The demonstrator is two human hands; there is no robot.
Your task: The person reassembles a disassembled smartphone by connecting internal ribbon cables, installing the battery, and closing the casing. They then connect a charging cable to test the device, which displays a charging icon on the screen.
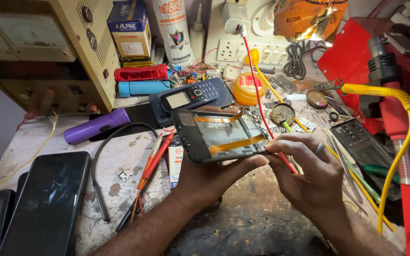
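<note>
Two hands (262,170), one opened phone (217,135)

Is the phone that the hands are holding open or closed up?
Open. The phone has no back cover, so its orange ribbon strips show inside; the left hand holds it.

Both forearms were bare, with no sleeve, cuff, watch or bracelet in view from the wrists back to the lower edge of the picture. The left hand (214,178) carried no ring or glove. The right hand (309,175) wore one plain metallic ring (319,148), silvery in colour, on a finger. The fingernails were short and unpainted.
</note>
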